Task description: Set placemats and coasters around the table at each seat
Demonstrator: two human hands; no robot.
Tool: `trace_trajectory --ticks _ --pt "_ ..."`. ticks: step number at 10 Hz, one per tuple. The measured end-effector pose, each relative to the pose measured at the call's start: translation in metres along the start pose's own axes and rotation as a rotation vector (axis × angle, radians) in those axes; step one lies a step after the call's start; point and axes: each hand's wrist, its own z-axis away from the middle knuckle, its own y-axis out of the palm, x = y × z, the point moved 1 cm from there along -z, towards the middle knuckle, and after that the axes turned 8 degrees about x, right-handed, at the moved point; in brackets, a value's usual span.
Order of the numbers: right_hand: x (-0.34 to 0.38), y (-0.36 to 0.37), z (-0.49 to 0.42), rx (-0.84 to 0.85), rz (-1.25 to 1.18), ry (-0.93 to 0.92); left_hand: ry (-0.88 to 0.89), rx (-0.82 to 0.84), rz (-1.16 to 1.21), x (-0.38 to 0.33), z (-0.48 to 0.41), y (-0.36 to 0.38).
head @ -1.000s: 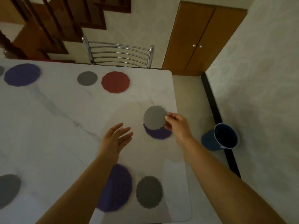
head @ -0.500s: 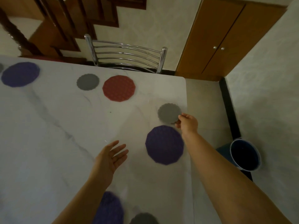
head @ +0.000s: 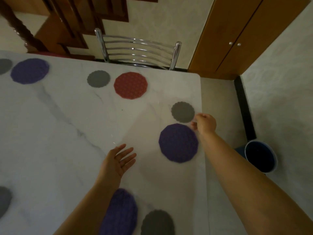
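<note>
The step in hand looks like laying the small grey scalloped round coaster [head: 182, 111] at the right-end seat. It lies flat on the white marble-veined table [head: 67, 133], just beyond the purple round woven placemat [head: 178, 142] and near the table's edge. The right hand [head: 205, 123] reaches out to the coaster's rim with its fingers curled; blur hides whether they pinch it or merely touch it. The left hand [head: 116, 161] hovers over bare table, fingers straight and spread, holding nothing. The next move probably calls for lifting the right hand clear without dragging the coaster askew.
</note>
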Motion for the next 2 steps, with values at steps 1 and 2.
trace_trajectory --ticks 1,2 --pt "0.004 0.018 0.027 0.079 -0.091 0.02 0.014 0.003 -0.014 -0.009 0.011 -0.009" --pt "0.005 0.05 0.064 0.2 -0.088 0.035 0.03 0.012 -0.009 -0.023 0.023 -0.019"
